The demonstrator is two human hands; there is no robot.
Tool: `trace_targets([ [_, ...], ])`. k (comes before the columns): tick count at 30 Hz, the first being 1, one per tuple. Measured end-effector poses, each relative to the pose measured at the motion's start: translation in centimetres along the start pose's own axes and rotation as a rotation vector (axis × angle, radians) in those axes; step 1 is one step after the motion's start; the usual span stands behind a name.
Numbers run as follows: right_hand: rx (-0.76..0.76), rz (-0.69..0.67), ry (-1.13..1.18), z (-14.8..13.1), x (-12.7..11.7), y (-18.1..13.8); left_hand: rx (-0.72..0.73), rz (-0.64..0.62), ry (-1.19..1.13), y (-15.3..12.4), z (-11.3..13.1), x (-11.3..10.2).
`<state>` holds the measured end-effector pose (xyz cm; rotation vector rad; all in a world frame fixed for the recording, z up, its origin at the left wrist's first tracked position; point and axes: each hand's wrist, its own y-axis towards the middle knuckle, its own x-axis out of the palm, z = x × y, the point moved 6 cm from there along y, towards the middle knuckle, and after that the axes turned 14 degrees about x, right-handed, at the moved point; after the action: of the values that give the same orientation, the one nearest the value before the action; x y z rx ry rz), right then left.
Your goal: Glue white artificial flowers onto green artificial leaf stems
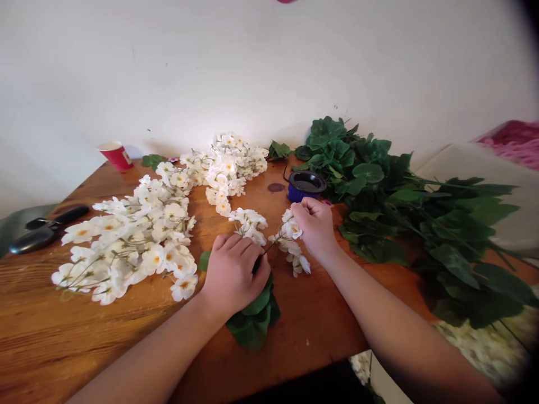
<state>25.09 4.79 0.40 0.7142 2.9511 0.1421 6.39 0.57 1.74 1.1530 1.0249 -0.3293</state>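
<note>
My left hand (pixel 234 276) is closed over a bunch of artificial green leaves (pixel 252 317) on the wooden table (pixel 84 292), and a white flower sprig (pixel 249 225) sits just beyond its fingers. My right hand (pixel 315 227) pinches at the top of a second white flower sprig (pixel 291 246), though its fingers hide the exact grip. A thin dark stem (pixel 269 246) runs between the hands. A blue spool (pixel 305 186) with a black rim stands just beyond my right hand, with dark wire trailing from it.
A large heap of white artificial flowers (pixel 135 241) lies left of my hands, with more (pixel 227 165) at the back. Green leafy stems (pixel 412 224) spread to the right. A red paper cup (pixel 115 156) and black-handled scissors (pixel 46 231) sit at the left. A white wall (pixel 210 67) rises behind.
</note>
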Motion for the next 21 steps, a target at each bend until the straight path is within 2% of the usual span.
trace_targets([
  [16, -0.018, 0.034, -0.019, -0.33, -0.28, -0.04, 0.009, 0.004, 0.008, -0.12, 0.02, 0.04],
  [21, -0.066, 0.025, -0.063, -0.89, -0.18, -0.25, 0.008, -0.004, 0.013, -0.14, 0.07, 0.08],
])
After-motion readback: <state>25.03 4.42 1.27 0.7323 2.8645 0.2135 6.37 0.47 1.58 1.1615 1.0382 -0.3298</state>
